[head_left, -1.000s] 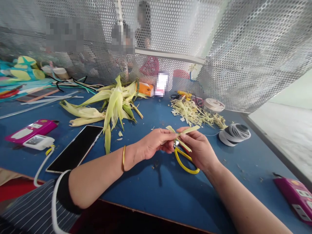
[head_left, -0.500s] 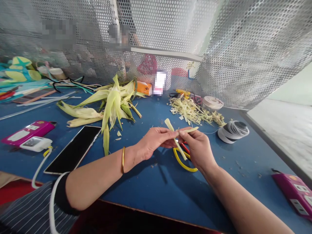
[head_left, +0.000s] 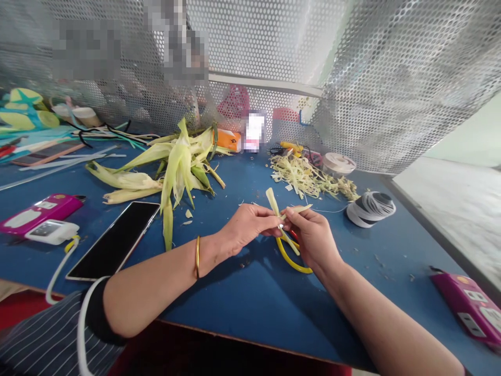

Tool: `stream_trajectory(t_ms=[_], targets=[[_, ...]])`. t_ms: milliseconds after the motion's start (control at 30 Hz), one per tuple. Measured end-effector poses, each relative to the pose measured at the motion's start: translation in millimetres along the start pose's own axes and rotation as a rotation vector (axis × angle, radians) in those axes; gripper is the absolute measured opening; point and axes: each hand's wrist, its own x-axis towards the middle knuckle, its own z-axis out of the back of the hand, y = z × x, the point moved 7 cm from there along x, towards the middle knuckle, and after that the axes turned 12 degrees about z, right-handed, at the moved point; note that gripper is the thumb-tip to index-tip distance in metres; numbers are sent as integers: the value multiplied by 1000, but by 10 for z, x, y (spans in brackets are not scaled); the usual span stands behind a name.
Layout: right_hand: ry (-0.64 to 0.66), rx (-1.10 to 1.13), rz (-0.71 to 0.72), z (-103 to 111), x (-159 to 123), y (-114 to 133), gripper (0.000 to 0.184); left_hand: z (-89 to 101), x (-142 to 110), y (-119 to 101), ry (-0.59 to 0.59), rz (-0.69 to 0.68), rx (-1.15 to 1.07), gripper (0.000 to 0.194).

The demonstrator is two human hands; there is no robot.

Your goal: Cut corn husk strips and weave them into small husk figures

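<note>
Both hands meet over the blue table, pinching pale strips of corn husk (head_left: pixel 273 200) that cross between the fingertips. My left hand (head_left: pixel 250 225) is closed on the husk strip from the left, thumb and forefinger pressed together. From the right, my right hand (head_left: pixel 313 232) pinches the husk too, with one end sticking out above its fingers. Under the hands lie scissors with yellow handles (head_left: pixel 291 262), partly hidden by the right hand. A thin thread runs from near the fingers toward a spool of grey-white thread (head_left: pixel 371 210).
A heap of green corn husks (head_left: pixel 182 162) lies left of centre, beside a dark phone (head_left: pixel 115 240). Shredded husk pieces (head_left: pixel 297 172) and a tape roll (head_left: pixel 340 163) sit at the back right. Purple devices (head_left: pixel 43 213) lie at both sides; a perforated screen (head_left: pixel 266 47) stands behind.
The fingertips have shifted slightly on the husk strips, and the upright strip end now stands steeper. The whole view has moved a little, so the table things appear slightly further left.
</note>
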Motion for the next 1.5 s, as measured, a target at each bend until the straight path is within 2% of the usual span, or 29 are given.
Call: stream_trajectory(t_ms=[233,467,600,700,800,867,967,1033,1200,1367,1500], targets=[[75,19,2,18,56,52,31,-21,-4,58,44,129,-85,38],[11,6,-11,19,28,-14,29,9,35,58,-14,6,69,20],[-2,-11,-7,34,39,-25,30,14,38,64,-24,-9,114,22],[53,-161,83,73,91,80,28,2,29,92,8,41,55,28],[76,-453,289,129,136,288,23,-16,18,119,37,95,13,30],[137,-640,384,102,135,367,21,-15,9,114,27,97,46,28],[293,-756,400,-2,105,337,25,-44,-8,103,62,89,97,25],[329,-728,398,-43,87,318,19,-66,-18,120,95,115,128,23],[294,-628,395,-76,50,334,15,-67,-20,139,96,169,167,22],[208,-675,545,-98,-31,420,15,-106,-40,110,154,183,141,24],[129,-581,492,33,50,388,15,-116,-62,106,214,231,0,27]])
